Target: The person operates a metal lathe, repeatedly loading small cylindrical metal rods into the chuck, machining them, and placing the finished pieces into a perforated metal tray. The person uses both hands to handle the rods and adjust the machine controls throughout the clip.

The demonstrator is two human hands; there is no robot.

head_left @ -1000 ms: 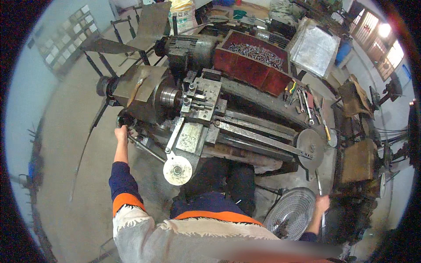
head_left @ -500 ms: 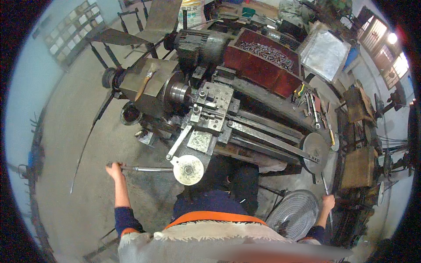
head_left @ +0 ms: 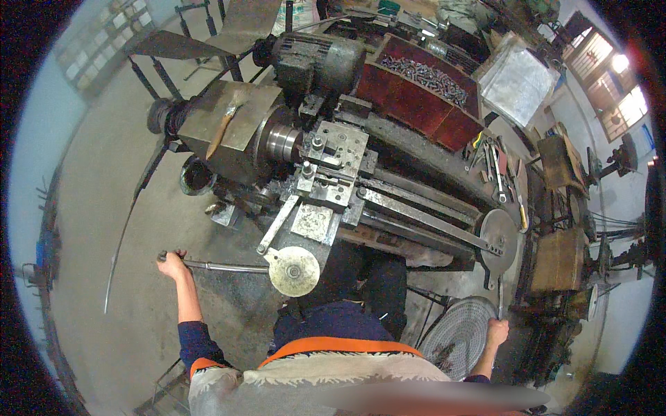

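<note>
My left hand (head_left: 173, 265) is closed round the outer end of a long metal lever (head_left: 232, 267). That lever runs sideways to a pale round disc (head_left: 293, 271) at the front of a small lathe (head_left: 338, 156). Off to the right, my right hand (head_left: 497, 333) grips a thin metal rod lever (head_left: 501, 301), which hangs from a grey round plate (head_left: 498, 243) at the lathe's right end. A flat bar links this plate to the tool slide. The shiny chuck (head_left: 283, 143) faces the tool block. Beside my right hand is a round perforated tray (head_left: 459, 340), partly covered by my arm.
A dark red box (head_left: 416, 104) of small metal parts stands behind the lathe, near a motor (head_left: 316, 62). A brush (head_left: 220, 132) lies on the headstock. Wrenches (head_left: 501, 173) lie at the right, and a thin rod (head_left: 121, 243) slants down at the left.
My right hand and its lever have swung left and nearer to me, now in front of the perforated tray's edge. My left hand has shifted slightly left, and the whole view has moved a little.
</note>
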